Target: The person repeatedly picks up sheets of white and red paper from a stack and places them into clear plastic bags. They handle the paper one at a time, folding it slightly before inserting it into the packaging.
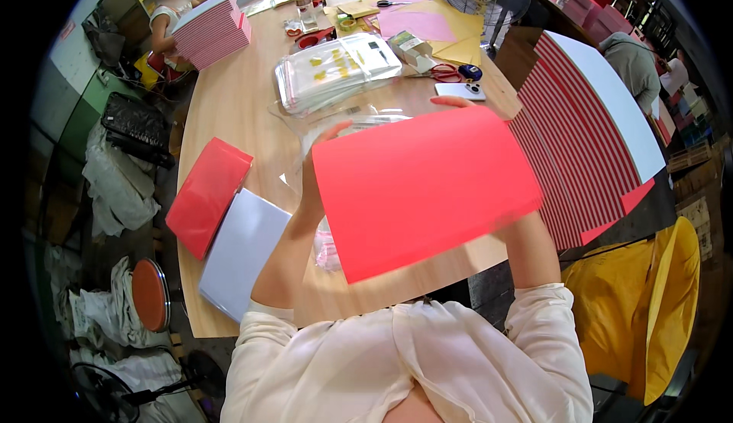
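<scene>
Far left on the wooden surface (229,95): a red sheet stack (208,194) overlapping a pale lavender stack (243,251), both lying flat near the left edge. Left hand (311,175), forearm raised from the lower edge, grip pinched on the left edge of a red card sheet (424,190) held up above the near part of the surface, tilted, with clear plastic sleeves (336,72) beyond it. Right hand (452,102) mostly hidden behind the sheet, fingertips curled over its top edge in a holding grip; fanned red-and-white striped card stack (580,140) just right
</scene>
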### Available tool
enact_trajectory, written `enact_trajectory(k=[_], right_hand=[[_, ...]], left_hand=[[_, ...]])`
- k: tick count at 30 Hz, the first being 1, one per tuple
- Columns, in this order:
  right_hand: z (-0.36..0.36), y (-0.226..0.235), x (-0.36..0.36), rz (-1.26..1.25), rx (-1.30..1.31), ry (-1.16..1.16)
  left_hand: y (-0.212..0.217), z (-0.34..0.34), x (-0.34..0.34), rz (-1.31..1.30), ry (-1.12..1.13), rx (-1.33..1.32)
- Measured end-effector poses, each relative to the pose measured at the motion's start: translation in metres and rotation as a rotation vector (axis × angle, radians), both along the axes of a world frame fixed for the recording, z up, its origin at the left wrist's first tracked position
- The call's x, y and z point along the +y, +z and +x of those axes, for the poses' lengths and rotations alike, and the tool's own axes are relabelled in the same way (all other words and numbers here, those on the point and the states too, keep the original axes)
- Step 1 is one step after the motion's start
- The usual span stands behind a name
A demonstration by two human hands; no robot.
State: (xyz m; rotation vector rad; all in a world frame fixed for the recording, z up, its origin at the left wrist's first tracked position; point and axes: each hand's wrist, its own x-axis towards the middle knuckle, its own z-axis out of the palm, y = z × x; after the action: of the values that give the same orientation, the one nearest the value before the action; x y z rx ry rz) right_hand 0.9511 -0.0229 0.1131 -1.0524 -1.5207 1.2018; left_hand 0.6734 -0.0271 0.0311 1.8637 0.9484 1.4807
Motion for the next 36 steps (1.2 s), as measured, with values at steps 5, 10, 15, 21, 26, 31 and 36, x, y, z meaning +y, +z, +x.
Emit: enact_trajectory(k=[5,10,15,21,26,31,36], right_hand=[[0.004,-0.01,-0.007,0.082,-0.061,-0.042],[0.005,-0.029,-0.01,0.32,-0.114,-0.105],[-0.001,-0.034,-0.023,-0.241,0.298,-0.224],[0.0,-0.042,-0.008,0.002,0.341,-0.125],[-0.006,-0.031,-0.009,0.115,0.283,-0.16],[-0.002,-0.022,-0.008,0.208,0.224,-0.223],[-0.002,-0.007,-0.004,0.371,0.268,-0.232]], left_hand=[[0.016,0.004,-0.008,-0.385,-0.149,-0.397],[-0.002,0.0,0.002,-0.352,-0.177,-0.205],[-0.007,0.011,-0.002,-0.462,-0.262,-0.478],[0.01,0.026,-0.005,-0.445,-0.021,-0.356],[0.015,0.024,0.0,-0.327,-0.006,-0.349],[0.03,0.024,0.004,-0.226,0.008,-0.29],[0.046,0.022,0.013,-0.068,-0.073,-0.314]])
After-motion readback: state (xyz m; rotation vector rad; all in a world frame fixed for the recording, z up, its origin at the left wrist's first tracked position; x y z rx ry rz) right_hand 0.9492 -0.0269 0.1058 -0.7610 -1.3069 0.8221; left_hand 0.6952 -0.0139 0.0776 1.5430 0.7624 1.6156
